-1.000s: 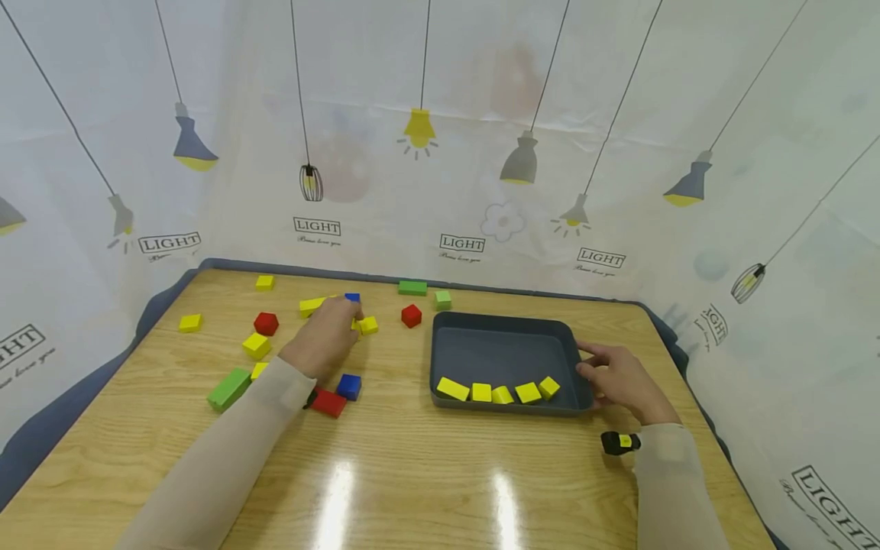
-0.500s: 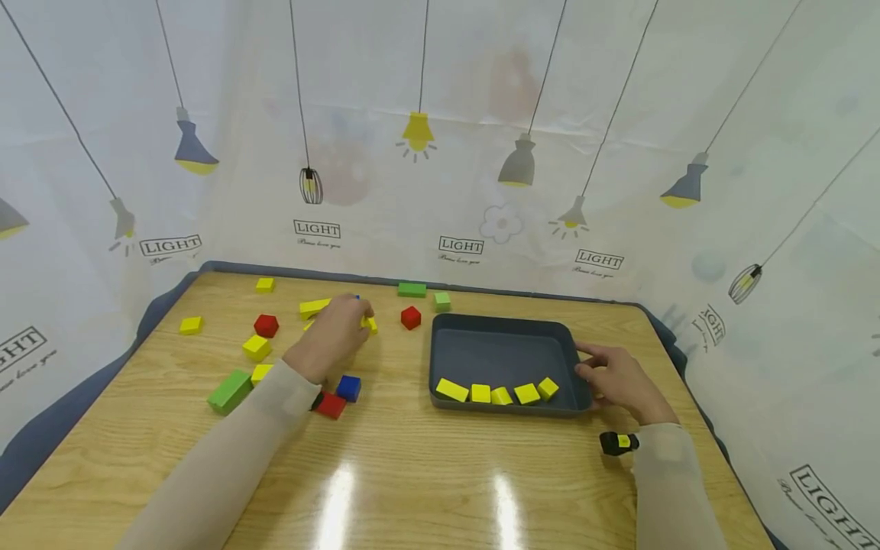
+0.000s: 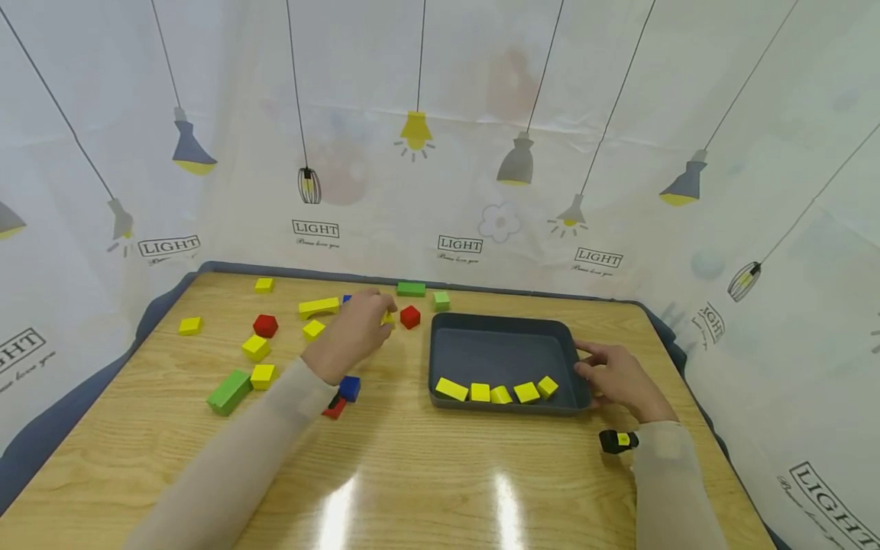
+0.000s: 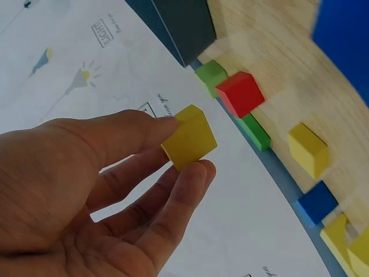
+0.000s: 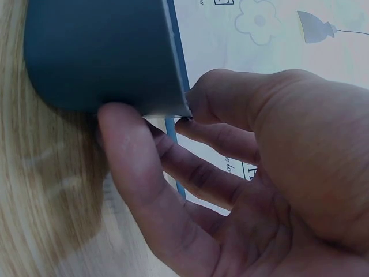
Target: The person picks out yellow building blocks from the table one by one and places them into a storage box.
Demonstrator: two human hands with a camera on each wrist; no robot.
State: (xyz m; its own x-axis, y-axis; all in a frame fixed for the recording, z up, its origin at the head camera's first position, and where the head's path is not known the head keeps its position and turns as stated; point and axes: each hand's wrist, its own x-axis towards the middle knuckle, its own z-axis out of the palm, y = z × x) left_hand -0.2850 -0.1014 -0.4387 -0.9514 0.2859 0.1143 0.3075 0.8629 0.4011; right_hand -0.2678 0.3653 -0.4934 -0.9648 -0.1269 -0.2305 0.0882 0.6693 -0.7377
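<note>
My left hand [image 3: 352, 332] is raised over the left-middle of the table, pinching a small yellow block [image 4: 191, 138] between thumb and fingertips. In the head view most of that block hides behind the fingers. A dark grey rectangular tray [image 3: 505, 351] sits right of centre, with several yellow blocks [image 3: 480, 393] lined up along its near side. At the tray's right side, my right hand [image 3: 619, 380] grips the rim with the thumb, its fingers against the outer wall [image 5: 104, 63]. Close to the left hand are a red block [image 3: 410, 317] and a yellow block [image 3: 313, 329].
Left of the tray lie scattered blocks: a long green one [image 3: 230, 392], a yellow arch [image 3: 319, 307], a red one [image 3: 265, 325] and a blue one [image 3: 350, 388]. Two green blocks, one at the back edge [image 3: 411, 289], sit behind the tray. A printed curtain [image 3: 385, 191] hangs beyond the table.
My left hand has lifted a yellow block from the group at the back left and moved right with it, towards the tray. My right hand stays at the tray.
</note>
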